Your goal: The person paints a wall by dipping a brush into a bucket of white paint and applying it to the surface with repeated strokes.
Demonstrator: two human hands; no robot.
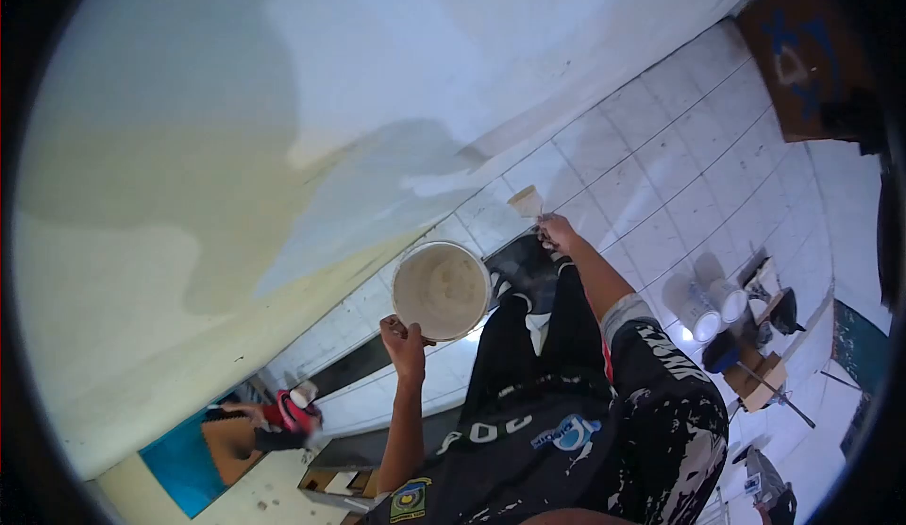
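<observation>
My left hand [404, 341] grips the rim of a round, pale bucket [406, 289], its fingers closed at the near edge. Looking down into the bucket, I see whitish and tan residue on its bottom. My right hand [557, 232] is closed on the handle of a wide paintbrush [525, 202], whose pale bristles point away toward the wall. The brush is apart from both the bucket and the wall [377, 72]. Fresh-looking whitish patches lie over the wall's yellowish surface.
White tiles cover the floor [651, 166]. White tubs [696, 317], an open cardboard box [758, 381] and loose items stand at the right. A large brown carton [802, 53] is at the upper right. Another person [297, 412] is at the lower left, near a blue sheet [184, 464].
</observation>
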